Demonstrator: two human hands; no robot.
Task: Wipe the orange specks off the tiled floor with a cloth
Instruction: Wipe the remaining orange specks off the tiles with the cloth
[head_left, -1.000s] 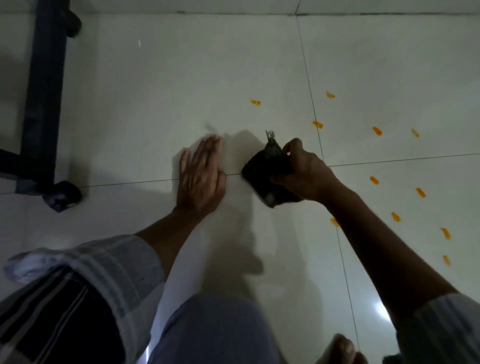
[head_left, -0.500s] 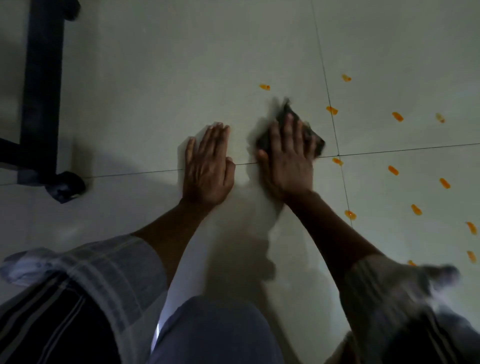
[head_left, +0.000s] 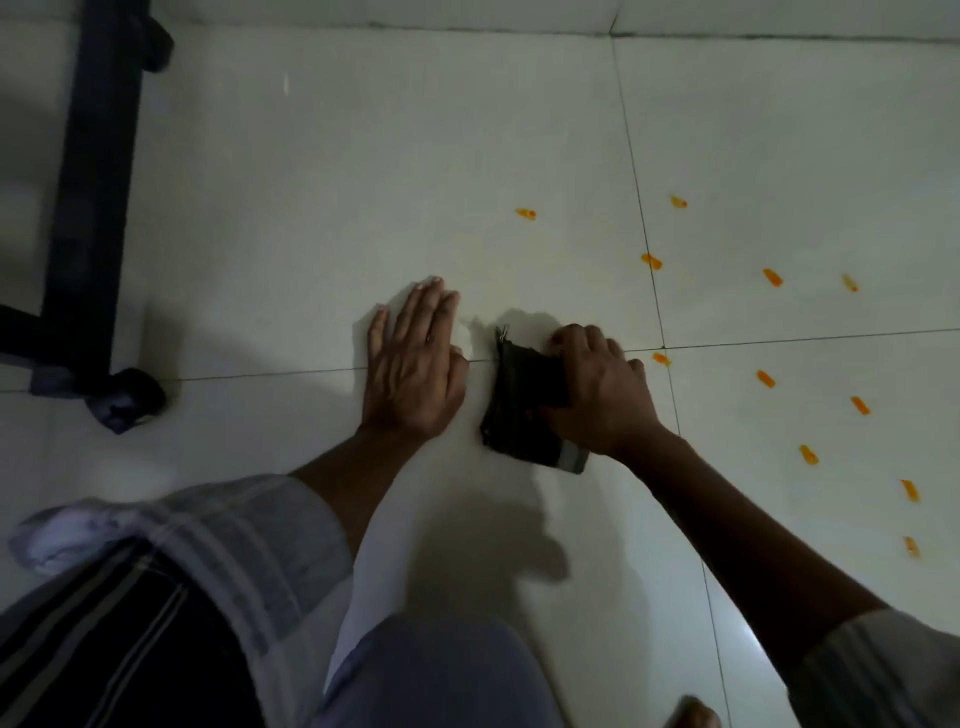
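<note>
Dim room, pale tiled floor (head_left: 311, 208), thin dark grout lines. Person crouched low, striped sleeves pushed up on both arms.

Landmark: the grout crossing (head_left: 663, 347) where four tiles meet.

Left hand (head_left: 413, 364) well to the left of the crossing, palm flat on the floor, fingers straight and together, lying across the horizontal grout line. It grasps nothing.

Right hand (head_left: 597, 395) just left of the crossing, fingers curled over a dark folded cloth (head_left: 519, 405), gripping it against the floor. Cloth shows a frayed corner on its far side and a paler band at its near edge; it sits between the two hands, apart from the left one.

Orange specks (head_left: 766, 378) scattered mostly right of the crossing, above and below it; one (head_left: 661, 358) lies right beside the crossing, near the right hand's knuckles. One lone speck (head_left: 525, 213) sits up and left.

Black furniture frame (head_left: 88, 208) far left of the crossing.
</note>
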